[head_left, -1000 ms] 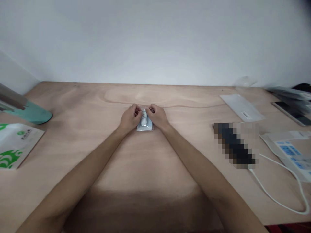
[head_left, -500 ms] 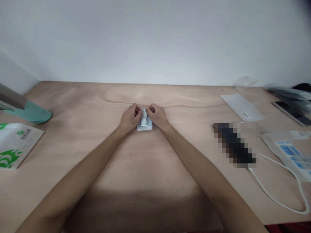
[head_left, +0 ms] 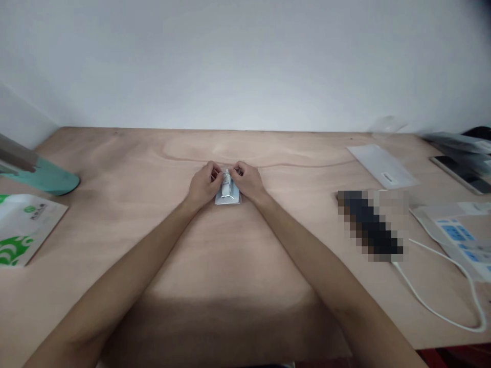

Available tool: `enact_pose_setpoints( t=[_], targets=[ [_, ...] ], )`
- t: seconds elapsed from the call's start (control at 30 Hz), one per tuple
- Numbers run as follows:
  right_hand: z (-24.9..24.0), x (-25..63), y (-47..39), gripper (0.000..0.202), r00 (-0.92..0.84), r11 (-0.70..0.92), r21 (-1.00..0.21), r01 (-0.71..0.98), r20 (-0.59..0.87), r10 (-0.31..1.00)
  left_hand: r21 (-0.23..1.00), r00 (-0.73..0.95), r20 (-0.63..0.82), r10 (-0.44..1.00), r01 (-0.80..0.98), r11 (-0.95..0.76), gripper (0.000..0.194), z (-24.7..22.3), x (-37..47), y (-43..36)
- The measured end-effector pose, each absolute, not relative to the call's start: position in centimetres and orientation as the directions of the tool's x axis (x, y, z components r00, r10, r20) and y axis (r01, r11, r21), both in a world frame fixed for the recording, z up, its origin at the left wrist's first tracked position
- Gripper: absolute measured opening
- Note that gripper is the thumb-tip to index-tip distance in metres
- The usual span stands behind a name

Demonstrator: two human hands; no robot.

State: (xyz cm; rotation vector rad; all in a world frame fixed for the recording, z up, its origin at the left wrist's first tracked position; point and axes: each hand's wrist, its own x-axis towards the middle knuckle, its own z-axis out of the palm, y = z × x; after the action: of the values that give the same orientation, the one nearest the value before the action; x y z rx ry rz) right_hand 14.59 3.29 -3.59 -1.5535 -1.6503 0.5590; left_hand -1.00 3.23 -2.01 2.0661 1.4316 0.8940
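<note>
A small clear plastic packet (head_left: 228,194) with a white item inside lies on the wooden table, between my two hands. My left hand (head_left: 206,185) pinches its upper left edge, fingers curled inward. On the opposite side, my right hand (head_left: 247,180) grips the upper right part between thumb and fingers. The lower end of the packet shows below the hands; its top is partly covered by the fingertips.
A teal bottle (head_left: 57,176) and a white-green packet (head_left: 30,227) are at the left. Rightward are a pixelated dark object (head_left: 370,225) with a white cable (head_left: 433,309), a translucent sleeve (head_left: 383,166), a phone (head_left: 460,175) and blue-printed plastic packaging (head_left: 458,235).
The whole view has shifted slightly, with the table's contents a little higher in the picture. Both hands keep their hold on the packet.
</note>
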Motion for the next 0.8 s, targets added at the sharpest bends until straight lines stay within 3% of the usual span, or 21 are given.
enact_pose_setpoints(
  t=[0.8],
  targets=[
    [-3.68, 14.55, 3.56, 0.022, 0.047, 0.152, -0.750, 0.644, 0.238, 0.970, 0.701, 0.239, 0.235, 0.942, 0.630, -0.335, 0.012, -1.99, -0.98, 3.25]
  ],
)
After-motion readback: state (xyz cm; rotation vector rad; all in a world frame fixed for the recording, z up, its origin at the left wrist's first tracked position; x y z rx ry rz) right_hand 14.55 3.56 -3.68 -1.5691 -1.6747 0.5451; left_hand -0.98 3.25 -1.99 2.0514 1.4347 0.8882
